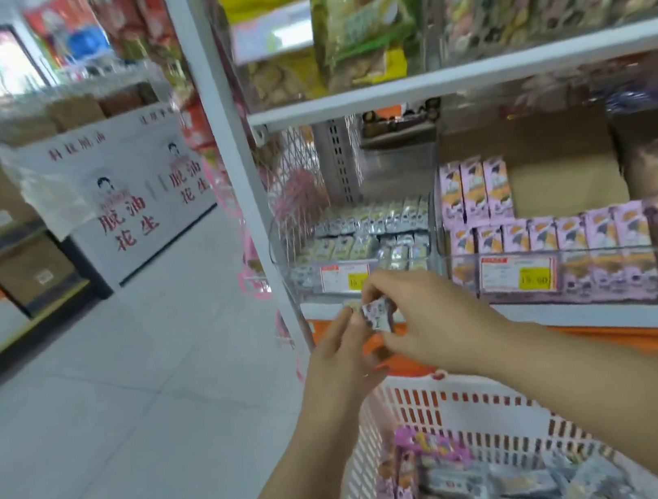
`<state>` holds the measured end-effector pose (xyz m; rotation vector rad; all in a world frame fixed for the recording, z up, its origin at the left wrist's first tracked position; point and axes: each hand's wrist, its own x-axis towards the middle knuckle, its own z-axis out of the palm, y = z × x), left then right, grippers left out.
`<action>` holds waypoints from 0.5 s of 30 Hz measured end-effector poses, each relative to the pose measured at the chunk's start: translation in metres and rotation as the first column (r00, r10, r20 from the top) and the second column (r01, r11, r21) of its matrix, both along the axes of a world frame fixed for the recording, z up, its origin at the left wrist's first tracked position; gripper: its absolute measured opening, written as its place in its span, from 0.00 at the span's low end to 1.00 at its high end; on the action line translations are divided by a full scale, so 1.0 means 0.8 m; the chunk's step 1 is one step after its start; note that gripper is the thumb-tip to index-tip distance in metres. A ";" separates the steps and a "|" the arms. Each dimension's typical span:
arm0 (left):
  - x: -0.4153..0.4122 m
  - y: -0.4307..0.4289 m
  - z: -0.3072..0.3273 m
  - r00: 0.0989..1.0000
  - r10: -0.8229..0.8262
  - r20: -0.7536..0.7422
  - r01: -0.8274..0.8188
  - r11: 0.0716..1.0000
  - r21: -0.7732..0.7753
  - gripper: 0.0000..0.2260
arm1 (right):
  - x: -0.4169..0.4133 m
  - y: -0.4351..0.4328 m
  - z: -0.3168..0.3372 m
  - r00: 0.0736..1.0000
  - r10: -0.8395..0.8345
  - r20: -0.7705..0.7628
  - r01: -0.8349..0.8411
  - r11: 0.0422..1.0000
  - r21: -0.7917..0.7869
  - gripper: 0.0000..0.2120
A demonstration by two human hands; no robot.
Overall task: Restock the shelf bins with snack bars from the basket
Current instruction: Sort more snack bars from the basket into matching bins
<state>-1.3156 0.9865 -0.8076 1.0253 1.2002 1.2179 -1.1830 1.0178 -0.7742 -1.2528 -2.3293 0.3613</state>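
Over the basket [476, 400], my right hand [427, 320] pinched a small snack bar [377, 314] while my left hand [341, 360] touched it with straight fingers.

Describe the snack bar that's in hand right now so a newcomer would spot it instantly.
Start at the white shelf unit, then drop to the white slotted basket before it. Just above its rim, the right hand pinches a small snack bar, with the left hand touching it. It alone is in the air, wrapped purple and white, unlike the silvery packs in the clear bin behind.
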 end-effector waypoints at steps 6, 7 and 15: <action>-0.001 0.057 0.041 0.990 0.072 -0.118 -0.046 0.978 0.205 0.12 | -0.013 0.029 -0.001 0.980 -0.005 -0.199 0.012 0.999 0.032 0.26; -0.001 0.068 0.046 0.983 0.074 -0.170 -0.033 0.972 0.233 0.11 | -0.008 0.034 0.000 0.975 -0.010 -0.223 0.016 1.000 0.026 0.26; 0.021 0.151 0.052 0.653 0.176 -0.736 0.136 0.929 0.343 0.11 | 0.054 0.091 -0.008 0.935 -0.349 -0.059 0.353 0.931 0.096 0.24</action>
